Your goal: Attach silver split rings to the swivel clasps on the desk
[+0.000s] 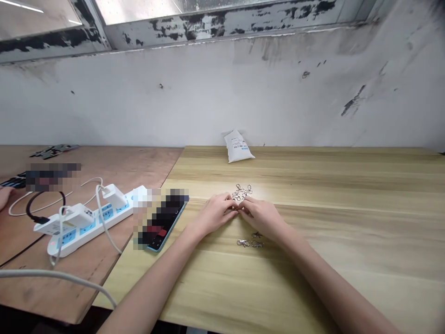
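Note:
My left hand (216, 214) and my right hand (263, 217) meet over the wooden table, their fingertips pinched together. Whatever small piece lies between the fingers is too tiny and hidden to name. Just beyond the fingertips is a loose pile of silver lobster clasps (238, 187), partly covered by my fingers. Closer to me, below my right hand, a silver lobster clasp (243, 242) lies flat on the wood. Beside it are another clasp (257, 244) and, partly under the hand's edge, a further metal piece (256, 235).
A white plastic packet (239, 147) lies near the wall. Left of my arm is a phone (167, 222). A white power strip (100, 222) with plugs and cables (59, 274) occupies the brown table (139, 167). Part of another person's hand (4, 196) shows at the left edge.

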### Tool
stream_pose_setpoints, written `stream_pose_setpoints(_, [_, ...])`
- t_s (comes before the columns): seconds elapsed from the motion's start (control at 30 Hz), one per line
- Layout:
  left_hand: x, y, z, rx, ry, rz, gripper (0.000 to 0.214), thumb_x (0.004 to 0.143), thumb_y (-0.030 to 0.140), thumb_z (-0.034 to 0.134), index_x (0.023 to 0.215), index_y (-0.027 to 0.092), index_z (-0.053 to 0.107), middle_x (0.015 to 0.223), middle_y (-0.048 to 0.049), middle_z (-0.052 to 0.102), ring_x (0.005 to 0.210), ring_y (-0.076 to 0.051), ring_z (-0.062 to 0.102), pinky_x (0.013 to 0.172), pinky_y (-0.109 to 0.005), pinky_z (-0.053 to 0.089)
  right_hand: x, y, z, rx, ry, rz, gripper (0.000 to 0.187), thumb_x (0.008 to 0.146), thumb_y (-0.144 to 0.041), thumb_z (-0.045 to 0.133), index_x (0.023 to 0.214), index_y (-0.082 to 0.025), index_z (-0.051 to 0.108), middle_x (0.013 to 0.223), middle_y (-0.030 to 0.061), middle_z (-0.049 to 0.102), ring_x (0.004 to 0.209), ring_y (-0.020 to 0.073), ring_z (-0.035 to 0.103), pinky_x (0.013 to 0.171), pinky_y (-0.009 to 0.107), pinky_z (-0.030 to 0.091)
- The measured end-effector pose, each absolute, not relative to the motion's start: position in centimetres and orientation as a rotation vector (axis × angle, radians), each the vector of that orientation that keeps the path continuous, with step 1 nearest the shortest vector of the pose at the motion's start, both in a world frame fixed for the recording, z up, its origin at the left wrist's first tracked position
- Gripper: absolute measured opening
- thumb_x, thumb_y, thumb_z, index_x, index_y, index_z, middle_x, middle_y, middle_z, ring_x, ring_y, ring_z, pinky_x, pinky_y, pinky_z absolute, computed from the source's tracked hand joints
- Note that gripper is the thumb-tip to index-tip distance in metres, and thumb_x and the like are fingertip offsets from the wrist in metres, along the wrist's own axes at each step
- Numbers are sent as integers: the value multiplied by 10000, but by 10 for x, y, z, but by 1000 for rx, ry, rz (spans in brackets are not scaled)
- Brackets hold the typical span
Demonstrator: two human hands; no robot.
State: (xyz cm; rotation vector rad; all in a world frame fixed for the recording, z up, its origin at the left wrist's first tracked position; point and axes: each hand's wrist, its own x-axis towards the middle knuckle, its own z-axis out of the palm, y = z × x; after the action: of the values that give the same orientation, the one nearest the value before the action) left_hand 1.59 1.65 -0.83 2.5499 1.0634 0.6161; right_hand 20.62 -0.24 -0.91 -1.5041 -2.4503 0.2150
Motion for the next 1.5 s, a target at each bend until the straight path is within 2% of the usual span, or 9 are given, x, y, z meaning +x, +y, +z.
stream_pose_setpoints(0.2, [16,18,-12,2383,1078,686,107,867,218,591,843,205,695,876,-36,632,808,-171,593,710,-274,451,211,-1,-13,-1426,-2355,362,188,941,-267,483,911,-220,662,924,44,695,767,174,624,638,263,386])
stream_pose_setpoints(0.43, [16,18,-5,2057,1044,791,126,832,274,645,830,174,723,871,-42,635,728,-138,582,681,-266,468,219,1,-16,-1293,-2249,510,109,880,-249,548,876,-233,656,814,13,655,684,143,569,615,254,388])
stream_pose_setpoints(0.67, [14,18,9,1798,984,840,171,807,333,689,812,165,719,928,-57,680,842,-166,630,764,-282,491,218,-3,-2,-1093,-1683,1239,255,820,-440,664,880,-192,652,826,25,645,637,121,551,551,243,444])
stream_pose_setpoints(0.8, [13,17,13,1768,990,857,161,810,326,690,819,168,721,914,-56,696,854,-176,638,781,-293,485,219,-3,1,-1033,-1448,1458,337,763,-468,730,923,-179,663,778,20,671,628,113,577,556,241,471])
stream_pose_setpoints(0.9, [14,17,13,1774,987,860,138,808,299,692,806,165,724,910,-57,693,861,-175,640,800,-298,479,218,-2,-1,-1030,-1369,1531,366,747,-473,743,940,-174,657,860,45,717,611,96,579,529,224,468])
stream_pose_setpoints(1.07, [14,16,12,1754,941,861,129,782,296,719,801,169,725,904,-49,684,836,-162,632,781,-287,477,214,-1,-7,-1032,-1349,1606,407,729,-482,751,950,-147,679,836,55,723,566,87,564,480,210,467])
stream_pose_setpoints(1.27, [13,18,10,1707,943,880,152,742,312,756,777,167,728,904,-50,678,846,-168,632,791,-291,479,214,-4,-5,-1028,-1489,1637,367,765,-442,730,1006,-165,734,901,68,742,604,88,573,517,204,476])
stream_pose_setpoints(1.4, [13,18,8,1646,889,875,177,733,326,767,785,162,724,894,-48,665,803,-162,636,754,-293,488,212,-4,-6,-1039,-1519,1599,335,766,-457,723,951,-179,748,890,61,742,576,83,563,505,204,457])
stream_pose_setpoints(1.5, [15,16,9,1623,869,875,183,733,329,770,772,156,721,878,-52,669,803,-167,645,759,-297,486,212,-2,-8,-1046,-1459,1546,344,735,-486,742,875,-172,739,786,41,717,539,81,544,481,202,442])
